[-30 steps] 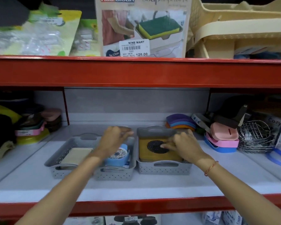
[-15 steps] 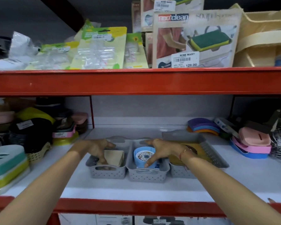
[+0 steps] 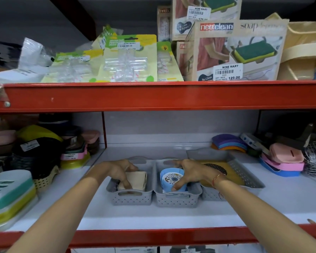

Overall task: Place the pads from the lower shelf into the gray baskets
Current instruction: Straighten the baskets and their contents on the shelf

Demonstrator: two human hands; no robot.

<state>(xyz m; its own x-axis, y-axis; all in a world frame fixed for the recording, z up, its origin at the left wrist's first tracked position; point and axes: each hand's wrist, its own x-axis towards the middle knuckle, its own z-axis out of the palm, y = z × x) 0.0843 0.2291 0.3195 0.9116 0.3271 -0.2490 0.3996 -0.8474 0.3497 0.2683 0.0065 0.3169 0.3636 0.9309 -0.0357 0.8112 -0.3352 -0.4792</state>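
Where a second ago the hands worked at other baskets, the left hand (image 3: 118,172) now clasps the beige pads (image 3: 135,180) in the left gray basket (image 3: 130,198); the right hand (image 3: 191,173) grips the blue pads (image 3: 171,179) in the middle gray basket (image 3: 177,199); placing looks nearly finished.

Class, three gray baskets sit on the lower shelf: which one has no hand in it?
The rightmost gray basket, holding the yellow pad; it sits angled, unlike the two others.
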